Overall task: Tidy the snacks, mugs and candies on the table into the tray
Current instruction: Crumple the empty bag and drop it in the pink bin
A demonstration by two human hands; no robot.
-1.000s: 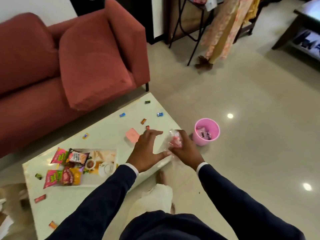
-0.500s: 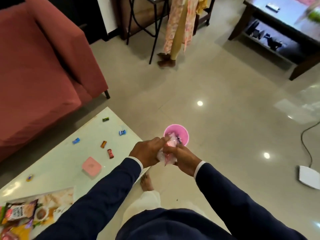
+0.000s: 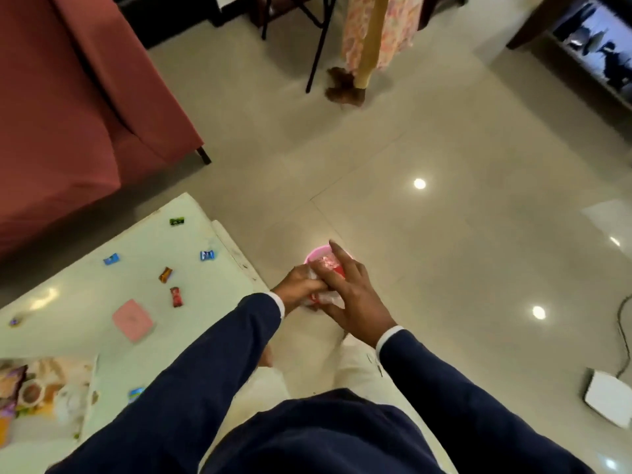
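My left hand (image 3: 298, 286) and my right hand (image 3: 352, 295) are both closed around a crumpled clear and pink wrapper (image 3: 326, 265), held just above a pink bin (image 3: 314, 256) on the floor beside the table. The bin is mostly hidden by my hands. Several small wrapped candies lie loose on the pale green table (image 3: 85, 295): a green candy (image 3: 176, 221), two blue candies (image 3: 111, 259) (image 3: 207, 255), a brown candy (image 3: 165, 274) and a red candy (image 3: 176, 297). The tray (image 3: 89, 401) with snack packets and a white mug (image 3: 68, 403) sits at the lower left edge.
A pink square pad (image 3: 132, 320) lies on the table. A red sofa (image 3: 68, 107) stands behind the table. On the tiled floor are a black stand with hanging cloth (image 3: 372, 32), a dark low shelf (image 3: 588, 39) at top right, and a white device with cable (image 3: 608, 398).
The view has swung right, away from the tray. Both hands carried the wrapper off the table edge and lowered it over the pink bin; my right hand now covers it from above.
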